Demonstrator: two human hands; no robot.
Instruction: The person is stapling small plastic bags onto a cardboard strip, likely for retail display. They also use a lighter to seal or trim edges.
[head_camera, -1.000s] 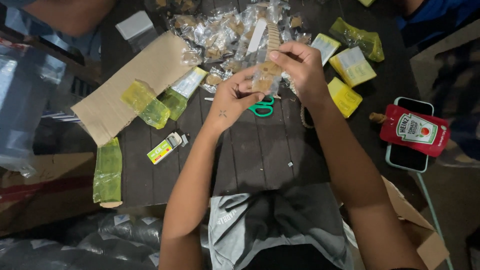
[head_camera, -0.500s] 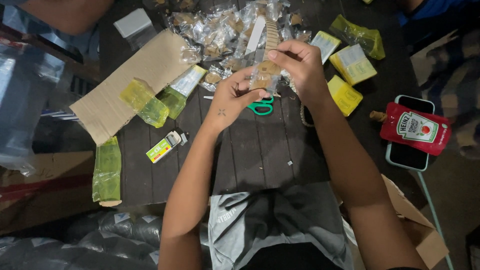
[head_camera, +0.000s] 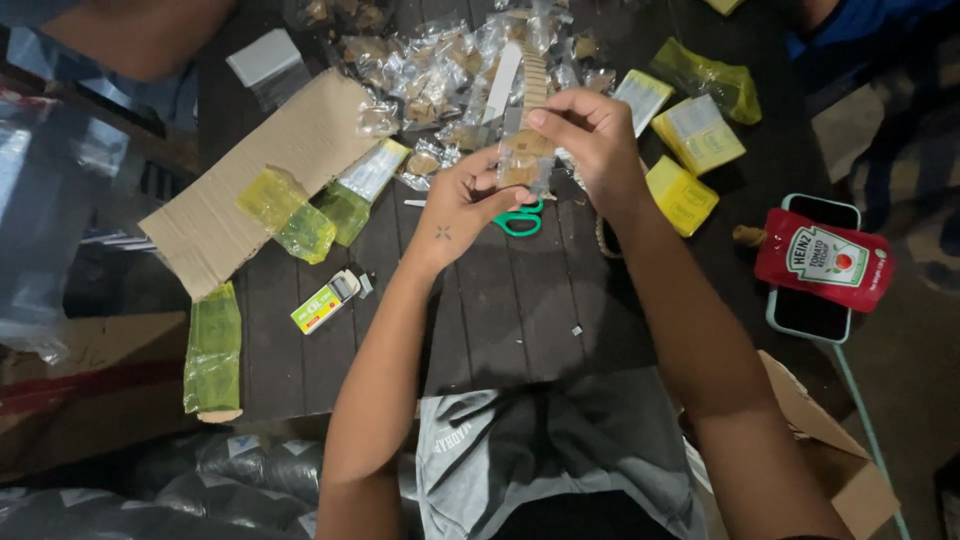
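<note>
Head view: packet (head_camera: 524, 160) between hands (head_camera: 530, 170).

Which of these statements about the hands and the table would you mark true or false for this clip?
1. Both hands hold a small clear packet with brown pieces inside. True: the left hand and right hand grip the clear packet together above the table.
2. The green-handled scissors are in the right hand. False: the scissors lie on the dark table, just under the hands.
3. A red sauce pouch lies on a phone to the person's right. True: the red pouch rests across the phone.
4. The cardboard sheet is to the person's right. False: the cardboard sheet lies on the left side.
5. A heap of clear packets lies beyond the hands. True: the heap is there.
</note>
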